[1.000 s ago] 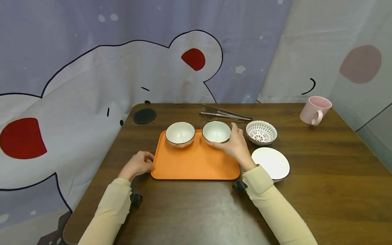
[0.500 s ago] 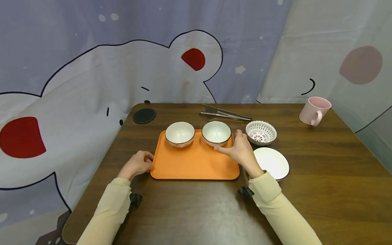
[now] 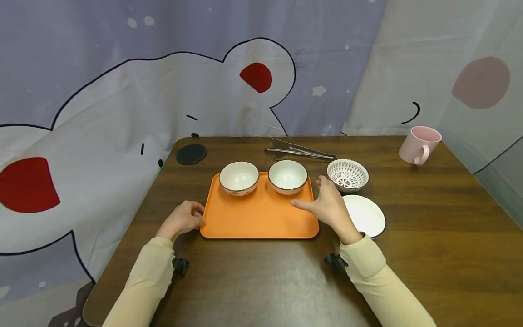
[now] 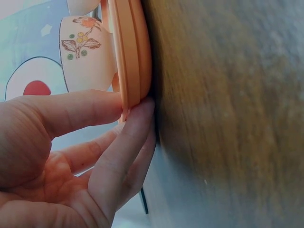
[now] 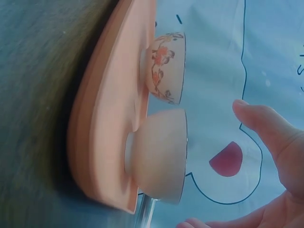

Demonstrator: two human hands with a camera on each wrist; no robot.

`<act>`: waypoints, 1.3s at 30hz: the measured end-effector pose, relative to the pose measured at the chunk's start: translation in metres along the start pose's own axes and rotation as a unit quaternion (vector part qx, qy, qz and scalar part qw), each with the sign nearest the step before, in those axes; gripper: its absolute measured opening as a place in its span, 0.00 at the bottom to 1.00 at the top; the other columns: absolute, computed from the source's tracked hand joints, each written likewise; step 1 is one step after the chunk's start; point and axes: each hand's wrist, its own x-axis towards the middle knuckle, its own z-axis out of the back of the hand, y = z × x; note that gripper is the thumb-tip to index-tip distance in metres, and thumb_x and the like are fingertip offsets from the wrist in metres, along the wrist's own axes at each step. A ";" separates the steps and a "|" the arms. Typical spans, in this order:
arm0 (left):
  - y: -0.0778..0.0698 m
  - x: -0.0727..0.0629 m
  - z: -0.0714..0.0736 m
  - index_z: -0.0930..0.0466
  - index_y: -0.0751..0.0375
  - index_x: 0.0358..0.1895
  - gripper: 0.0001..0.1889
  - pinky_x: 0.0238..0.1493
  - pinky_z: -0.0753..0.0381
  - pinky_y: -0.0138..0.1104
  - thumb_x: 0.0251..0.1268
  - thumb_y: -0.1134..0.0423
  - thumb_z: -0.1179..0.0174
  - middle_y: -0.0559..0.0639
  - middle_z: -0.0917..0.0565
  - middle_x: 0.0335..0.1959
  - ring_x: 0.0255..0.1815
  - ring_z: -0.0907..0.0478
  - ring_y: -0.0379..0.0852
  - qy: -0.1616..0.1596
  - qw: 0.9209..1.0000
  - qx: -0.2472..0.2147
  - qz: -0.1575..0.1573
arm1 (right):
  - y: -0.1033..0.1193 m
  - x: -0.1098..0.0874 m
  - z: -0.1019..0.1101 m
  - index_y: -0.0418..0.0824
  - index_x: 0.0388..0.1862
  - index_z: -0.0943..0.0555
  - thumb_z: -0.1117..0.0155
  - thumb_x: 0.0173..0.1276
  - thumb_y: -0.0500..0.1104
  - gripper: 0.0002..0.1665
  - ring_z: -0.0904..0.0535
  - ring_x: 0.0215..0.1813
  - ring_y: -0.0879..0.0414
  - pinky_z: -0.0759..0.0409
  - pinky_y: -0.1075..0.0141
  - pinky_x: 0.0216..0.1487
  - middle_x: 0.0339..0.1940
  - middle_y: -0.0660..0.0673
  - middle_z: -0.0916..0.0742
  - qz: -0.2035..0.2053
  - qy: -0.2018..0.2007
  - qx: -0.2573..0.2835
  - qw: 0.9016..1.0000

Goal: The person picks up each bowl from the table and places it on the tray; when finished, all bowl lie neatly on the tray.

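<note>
An orange tray (image 3: 257, 218) lies on the table with two white bowls on its far half. The left bowl (image 3: 239, 178) and the right bowl (image 3: 288, 176) stand upright, apart; a flower pattern shows on the left one. At the tray's left edge my left hand (image 3: 182, 221) pinches the rim, thumb on top and fingertips underneath, as the left wrist view shows. My right hand (image 3: 328, 208) hovers over the tray's right side, thumb and fingers spread, holding nothing. In the right wrist view a gap separates its thumb (image 5: 261, 118) from the nearer bowl.
Right of the tray are a white patterned openwork bowl (image 3: 347, 175) and a white oval dish (image 3: 365, 216), partly behind my right hand. Metal tongs (image 3: 302, 151) lie at the back. A black round coaster (image 3: 191, 154) is back left, a pink mug (image 3: 420, 145) back right.
My right hand has let go of the right bowl and drawn back toward me and to the right, its fingers spreading. The bowl stays on the tray; my left hand keeps its place.
</note>
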 end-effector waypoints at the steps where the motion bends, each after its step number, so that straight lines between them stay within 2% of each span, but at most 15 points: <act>1: 0.000 0.000 0.000 0.28 0.76 0.54 0.21 0.41 0.15 0.40 0.56 0.73 0.39 0.59 0.23 0.34 0.33 0.20 0.47 0.000 1.000 0.000 -0.001 | -0.001 -0.001 0.000 0.24 0.72 0.44 0.24 0.50 0.60 0.64 0.31 0.65 0.35 0.31 0.44 0.65 0.66 0.28 0.28 -0.001 0.001 -0.001 1.000; 7: -0.001 -0.001 0.000 0.28 0.76 0.55 0.21 0.41 0.15 0.40 0.57 0.73 0.39 0.59 0.22 0.34 0.33 0.19 0.47 0.001 1.000 0.001 0.002 | -0.004 -0.005 0.002 0.24 0.71 0.44 0.24 0.51 0.60 0.63 0.29 0.63 0.35 0.29 0.44 0.63 0.67 0.29 0.28 -0.005 0.003 -0.007 1.000; 25: -0.002 -0.001 0.001 0.28 0.75 0.55 0.21 0.41 0.16 0.40 0.58 0.72 0.39 0.59 0.22 0.34 0.33 0.19 0.47 0.000 1.000 0.012 0.003 | -0.018 -0.019 0.019 0.25 0.73 0.46 0.23 0.49 0.59 0.66 0.34 0.68 0.34 0.34 0.42 0.67 0.69 0.29 0.31 -0.016 -0.024 0.002 1.000; 39: -0.002 0.000 -0.002 0.27 0.75 0.54 0.20 0.40 0.17 0.39 0.57 0.73 0.40 0.59 0.22 0.34 0.33 0.19 0.47 -0.009 1.000 0.026 0.001 | -0.033 -0.030 0.034 0.22 0.74 0.55 0.21 0.46 0.59 0.74 0.36 0.66 0.26 0.34 0.38 0.65 0.70 0.20 0.39 -0.021 -0.051 -0.036 0.998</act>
